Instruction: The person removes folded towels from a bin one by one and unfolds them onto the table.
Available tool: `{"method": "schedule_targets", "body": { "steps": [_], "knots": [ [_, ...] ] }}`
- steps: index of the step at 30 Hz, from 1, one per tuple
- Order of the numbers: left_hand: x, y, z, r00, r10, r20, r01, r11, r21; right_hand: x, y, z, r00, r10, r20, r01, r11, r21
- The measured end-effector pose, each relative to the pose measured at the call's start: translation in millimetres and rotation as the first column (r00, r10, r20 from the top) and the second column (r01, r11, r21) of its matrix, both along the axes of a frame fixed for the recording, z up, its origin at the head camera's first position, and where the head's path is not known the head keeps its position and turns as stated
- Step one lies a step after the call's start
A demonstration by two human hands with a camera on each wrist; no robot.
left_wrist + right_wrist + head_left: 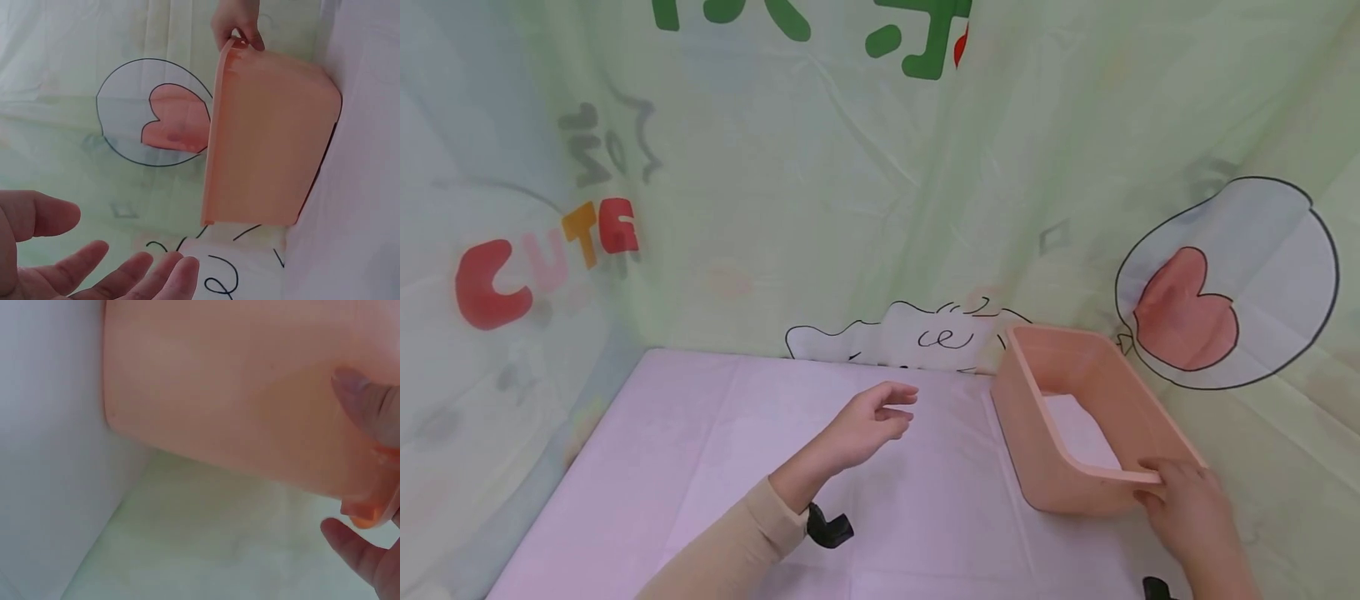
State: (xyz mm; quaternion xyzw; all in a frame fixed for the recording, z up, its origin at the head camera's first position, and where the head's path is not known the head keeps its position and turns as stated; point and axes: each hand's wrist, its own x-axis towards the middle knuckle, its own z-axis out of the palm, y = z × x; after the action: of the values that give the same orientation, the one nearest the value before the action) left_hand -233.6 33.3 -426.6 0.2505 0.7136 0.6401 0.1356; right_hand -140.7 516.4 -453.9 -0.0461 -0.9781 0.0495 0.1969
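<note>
A pink-orange plastic bin (pixel 1026 450) stands at the right of the table, with something flat and white (pixel 1078 429) on its floor. My right hand (pixel 1195 508) grips the bin's near right rim, fingers over the edge and thumb outside. In the right wrist view the thumb (pixel 369 406) lies against the outer wall of the bin (pixel 219 381). My left hand (pixel 868 425) hovers over the middle of the table, fingers loosely bent, holding nothing. The left wrist view shows its fingers (pixel 181 278) apart from the bin (pixel 269 137).
A pale pink-white cloth covers the table (pixel 715 433). Behind and beside it hang light green printed curtains (pixel 760 208), close to the bin's far and right sides. A black strap piece (pixel 830 527) sits at the left wrist, another (pixel 1156 587) near the right.
</note>
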Motion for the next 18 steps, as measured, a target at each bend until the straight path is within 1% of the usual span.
{"method": "schedule_targets", "body": {
  "steps": [3,8,14,16,18],
  "knots": [
    [-0.5,2.9,2.6,1.0,-0.005,0.0,0.005,1.0,-0.001,-3.3,6.8,1.7,0.999,-0.009,0.037,0.01,1.0,-0.022],
    [-1.8,8.3,8.3,1.0,-0.01,-0.004,0.01,1.0,-0.03,-0.4,10.2,2.5,0.999,-0.026,0.044,0.029,0.998,-0.058],
    [-4.6,12.0,13.8,1.0,-0.017,-0.022,0.016,0.999,-0.052,-0.2,9.2,0.1,0.998,-0.057,0.022,0.058,0.995,-0.083],
    [-5.1,12.3,15.3,0.999,-0.018,-0.027,0.017,0.998,-0.056,-1.5,9.0,-1.7,0.999,-0.052,0.002,0.052,0.995,-0.081],
    [-6.2,13.0,15.7,0.999,-0.018,-0.034,0.016,0.998,-0.059,-2.9,9.2,-3.1,0.999,-0.014,-0.039,0.011,0.998,-0.064]
  ]
}}
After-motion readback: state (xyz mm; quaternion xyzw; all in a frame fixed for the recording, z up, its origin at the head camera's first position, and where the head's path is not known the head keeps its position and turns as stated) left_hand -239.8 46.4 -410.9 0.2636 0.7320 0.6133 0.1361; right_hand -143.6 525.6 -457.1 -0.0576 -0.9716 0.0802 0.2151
